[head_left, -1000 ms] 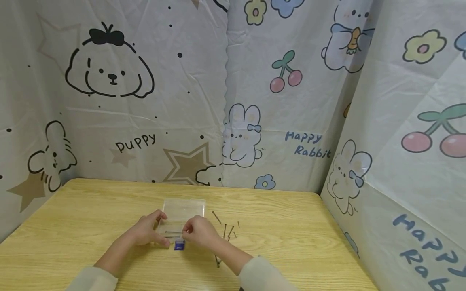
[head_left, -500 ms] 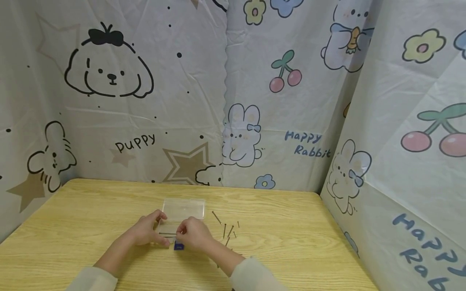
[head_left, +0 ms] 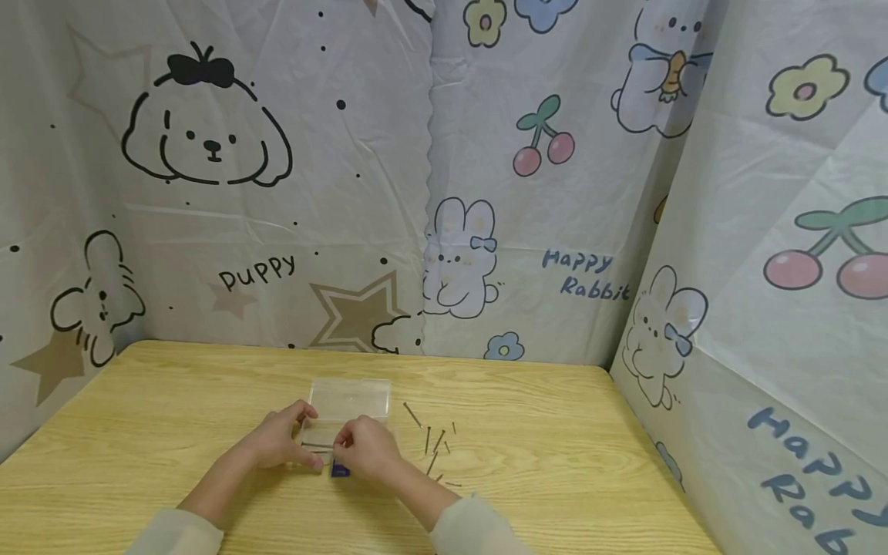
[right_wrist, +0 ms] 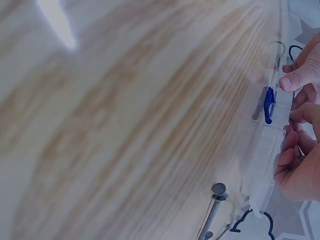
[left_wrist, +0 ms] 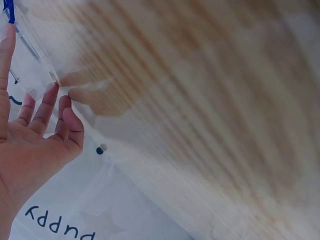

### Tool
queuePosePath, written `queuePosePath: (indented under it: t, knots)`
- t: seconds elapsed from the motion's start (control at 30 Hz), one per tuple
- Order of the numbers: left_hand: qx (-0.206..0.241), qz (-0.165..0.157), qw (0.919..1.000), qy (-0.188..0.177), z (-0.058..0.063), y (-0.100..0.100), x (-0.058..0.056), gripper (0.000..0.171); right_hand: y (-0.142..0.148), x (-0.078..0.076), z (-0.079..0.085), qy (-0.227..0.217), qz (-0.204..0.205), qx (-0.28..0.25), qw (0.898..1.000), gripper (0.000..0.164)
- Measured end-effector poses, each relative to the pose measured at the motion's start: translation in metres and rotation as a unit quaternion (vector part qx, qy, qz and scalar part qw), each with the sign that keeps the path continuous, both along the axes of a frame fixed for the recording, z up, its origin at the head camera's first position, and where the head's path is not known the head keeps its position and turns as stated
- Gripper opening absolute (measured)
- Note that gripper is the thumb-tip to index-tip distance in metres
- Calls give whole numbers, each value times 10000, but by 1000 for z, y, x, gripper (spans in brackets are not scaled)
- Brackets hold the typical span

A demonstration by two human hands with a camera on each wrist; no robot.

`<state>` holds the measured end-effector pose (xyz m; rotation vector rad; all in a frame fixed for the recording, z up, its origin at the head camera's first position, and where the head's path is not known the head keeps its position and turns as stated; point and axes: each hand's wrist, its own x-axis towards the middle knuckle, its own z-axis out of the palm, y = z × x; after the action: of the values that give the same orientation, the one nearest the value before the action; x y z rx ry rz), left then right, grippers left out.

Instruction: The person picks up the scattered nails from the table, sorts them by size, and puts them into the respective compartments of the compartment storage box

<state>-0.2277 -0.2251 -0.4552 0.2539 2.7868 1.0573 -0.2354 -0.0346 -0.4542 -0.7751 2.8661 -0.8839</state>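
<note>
A clear plastic box (head_left: 350, 398) lies on the table with its lid folded back. My left hand (head_left: 277, 441) holds the box's left end, thumb at the front and fingers behind. In the left wrist view, fingertips of that hand (left_wrist: 37, 142) touch the clear wall. My right hand (head_left: 369, 449) is over the box's front part and pinches a nail (head_left: 317, 445) between thumb and forefinger. The nail points left inside the box, and part of it is hidden by the fingers. A blue latch (right_wrist: 269, 105) sits on the box's front side.
Several loose nails of different lengths, one of them a long nail (head_left: 412, 415), lie right of the box on the wooden table (head_left: 555, 447). A printed cloth (head_left: 347, 193) hangs behind the table and along its sides.
My right hand has moved left over the box with the nail, then nearly stopped. The left hand stays in place. More of the loose nails show beside the right forearm.
</note>
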Motion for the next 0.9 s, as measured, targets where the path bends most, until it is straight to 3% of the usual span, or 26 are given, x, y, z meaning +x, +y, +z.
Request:
queuePosePath:
  t: [0.6, 0.9]
  knots:
    - [60, -29, 10000, -74, 1, 1, 1, 80, 1, 0, -2, -338, -175, -387, 9985, 6]
    - [-29, 2, 10000, -41, 2, 2, 1, 78, 3, -2, -1, -263, -56, -533, 9982, 8]
